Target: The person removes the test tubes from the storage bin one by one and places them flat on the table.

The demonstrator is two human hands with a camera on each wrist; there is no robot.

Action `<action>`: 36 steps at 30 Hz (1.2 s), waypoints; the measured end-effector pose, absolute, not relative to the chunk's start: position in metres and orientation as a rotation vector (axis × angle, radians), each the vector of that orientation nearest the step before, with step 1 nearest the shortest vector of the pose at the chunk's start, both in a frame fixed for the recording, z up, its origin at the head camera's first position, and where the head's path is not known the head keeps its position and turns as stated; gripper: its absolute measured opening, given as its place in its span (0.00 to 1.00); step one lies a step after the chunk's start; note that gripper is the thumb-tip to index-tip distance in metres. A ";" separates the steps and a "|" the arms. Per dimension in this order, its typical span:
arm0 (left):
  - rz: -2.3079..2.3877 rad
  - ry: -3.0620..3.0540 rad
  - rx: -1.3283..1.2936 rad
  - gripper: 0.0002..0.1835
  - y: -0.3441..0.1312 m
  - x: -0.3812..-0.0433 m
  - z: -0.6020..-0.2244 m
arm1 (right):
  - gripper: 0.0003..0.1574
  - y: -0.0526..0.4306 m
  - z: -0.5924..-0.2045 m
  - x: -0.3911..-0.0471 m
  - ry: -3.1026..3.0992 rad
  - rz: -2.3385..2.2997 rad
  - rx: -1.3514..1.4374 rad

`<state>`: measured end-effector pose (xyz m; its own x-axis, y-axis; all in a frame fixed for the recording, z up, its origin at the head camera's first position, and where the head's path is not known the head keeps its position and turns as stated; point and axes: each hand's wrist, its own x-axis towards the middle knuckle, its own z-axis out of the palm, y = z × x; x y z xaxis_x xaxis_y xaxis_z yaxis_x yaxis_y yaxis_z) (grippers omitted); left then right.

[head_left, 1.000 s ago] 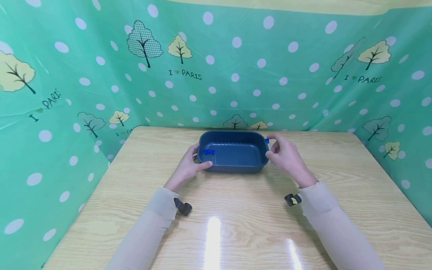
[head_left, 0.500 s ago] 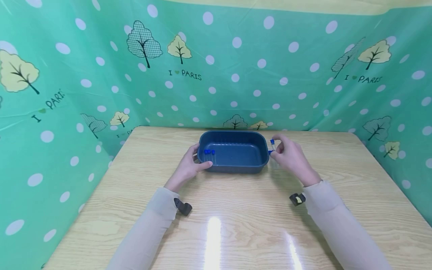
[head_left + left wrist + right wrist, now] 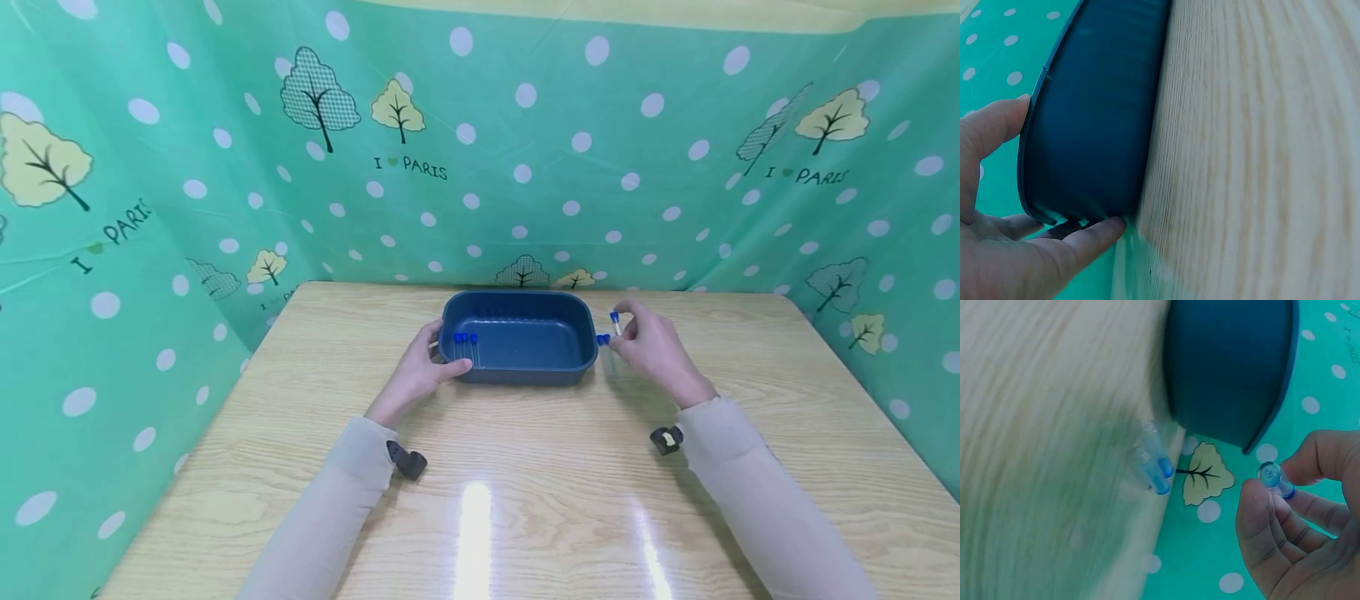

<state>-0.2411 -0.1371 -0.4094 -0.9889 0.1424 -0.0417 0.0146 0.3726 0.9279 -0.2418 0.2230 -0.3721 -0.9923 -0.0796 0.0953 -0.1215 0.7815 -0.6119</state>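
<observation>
Head view: transfer looks about halfway at the dark blue tub (image 3: 517,377)

Green dotted cloth (image 3: 420,250) hangs behind the tub and bounds that side. Beneath the tub is a wooden table (image 3: 337,350); its far edge runs close behind the tub, leaving little room there, while wide stretches of wood show to the tub's left, right and front, the sleeves (image 3: 772,500) reaching over the front. The left hand (image 3: 416,358) grips the tub's left end, thumb over the near rim. Just off the tub's right end, the right hand (image 3: 652,346) pinches one clear, blue-capped tube (image 3: 616,323) aloft. Three more tubes (image 3: 464,337) lie inside the tub at its left end, caps toward the far wall; two other tubes (image 3: 1151,470) lie on the table just beside its right end. With three inside and three outside, three seem left to move; the tub's middle and right floor give open room.
</observation>
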 end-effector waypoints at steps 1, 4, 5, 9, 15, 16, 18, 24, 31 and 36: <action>1.694 2.504 0.147 0.49 -0.137 -0.241 -0.410 | 0.34 0.224 -0.373 -0.242 -2.906 0.998 0.162; 1.701 2.499 0.152 0.50 -0.137 -0.241 -0.409 | 0.34 0.226 -0.376 -0.245 -2.912 0.980 0.152; 1.702 2.499 0.153 0.49 -0.138 -0.241 -0.409 | 0.33 0.226 -0.377 -0.246 -2.914 0.977 0.143; 1.707 2.500 0.153 0.49 -0.137 -0.240 -0.409 | 0.32 0.229 -0.381 -0.250 -2.921 0.971 0.127; 1.703 2.502 0.162 0.49 -0.137 -0.240 -0.410 | 0.33 0.234 -0.388 -0.255 -2.949 1.003 0.105; 1.702 2.503 0.163 0.49 -0.137 -0.240 -0.410 | 0.34 0.235 -0.389 -0.256 -2.953 0.999 0.103; 1.701 2.507 0.160 0.49 -0.137 -0.239 -0.410 | 0.34 0.237 -0.391 -0.258 -2.959 0.990 0.105; 1.690 2.520 0.157 0.49 -0.137 -0.238 -0.410 | 0.33 0.240 -0.396 -0.264 -2.987 0.966 0.118; 1.697 2.512 0.168 0.50 -0.138 -0.239 -0.412 | 0.32 0.242 -0.404 -0.269 -3.027 0.974 0.106; 1.692 2.514 0.169 0.50 -0.138 -0.239 -0.413 | 0.32 0.245 -0.407 -0.272 -3.046 0.980 0.100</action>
<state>-0.2393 -0.1383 -0.4126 -0.9881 0.1515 -0.0262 0.0328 0.3739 0.9269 -0.2724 0.2453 -0.4068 -0.9963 -0.0777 -0.0380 -0.0410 0.8109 -0.5838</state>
